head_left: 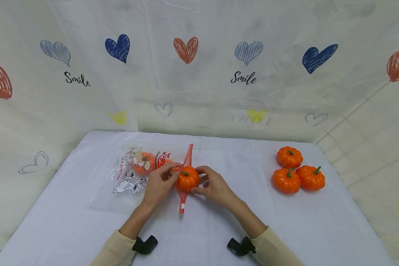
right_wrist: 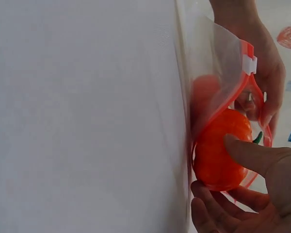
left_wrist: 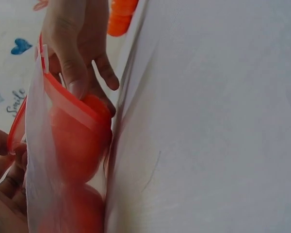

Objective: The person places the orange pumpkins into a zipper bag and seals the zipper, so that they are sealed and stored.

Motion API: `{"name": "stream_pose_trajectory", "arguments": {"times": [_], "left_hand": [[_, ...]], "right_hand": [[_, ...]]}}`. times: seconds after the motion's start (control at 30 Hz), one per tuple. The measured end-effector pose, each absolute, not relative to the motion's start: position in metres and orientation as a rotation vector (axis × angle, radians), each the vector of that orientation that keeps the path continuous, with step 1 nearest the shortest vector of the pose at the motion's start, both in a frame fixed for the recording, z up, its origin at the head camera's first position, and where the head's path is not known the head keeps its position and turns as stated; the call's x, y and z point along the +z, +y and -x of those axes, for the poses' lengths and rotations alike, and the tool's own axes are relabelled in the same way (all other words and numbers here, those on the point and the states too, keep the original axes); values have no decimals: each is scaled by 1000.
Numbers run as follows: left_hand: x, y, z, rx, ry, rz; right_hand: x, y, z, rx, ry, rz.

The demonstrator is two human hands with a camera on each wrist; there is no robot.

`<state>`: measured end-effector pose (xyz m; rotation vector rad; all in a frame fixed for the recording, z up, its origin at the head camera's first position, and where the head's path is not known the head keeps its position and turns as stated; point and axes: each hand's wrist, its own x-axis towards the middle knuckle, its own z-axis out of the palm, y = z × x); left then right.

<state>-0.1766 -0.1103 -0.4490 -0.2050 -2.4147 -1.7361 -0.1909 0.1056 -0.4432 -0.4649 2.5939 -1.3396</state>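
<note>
A small orange toy pumpkin (head_left: 188,180) with a green stem sits in the mouth of a clear plastic zip bag (head_left: 103,201). My right hand (head_left: 216,186) grips it from the right, thumb on its side and fingers beneath in the right wrist view. With thumb and fingers, my left hand (head_left: 159,186) pinches the upper lip of the bag's red zip edge (head_left: 190,151), which bows apart around the pumpkin. A white slider (right_wrist: 250,64) sits on that edge. Inside the printed bag, another pumpkin (head_left: 143,166) shows through the plastic, partly behind the cartoon print.
Three more orange pumpkins, one at the back (head_left: 289,157) and two in front, stand grouped at the table's right. A white cloth (head_left: 252,221) covers the table. Behind it hangs a pale curtain (head_left: 212,92) with hearts. Black wrist cameras (head_left: 145,244) sit at both cuffs.
</note>
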Motion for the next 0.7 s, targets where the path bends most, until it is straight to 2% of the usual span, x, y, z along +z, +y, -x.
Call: {"name": "stream_pose_trajectory", "arguments": {"times": [0.7], "left_hand": [[-450, -111, 177, -1765, -2366, 240]], "right_hand": [[-445, 95, 195, -1277, 2659, 502]]}}
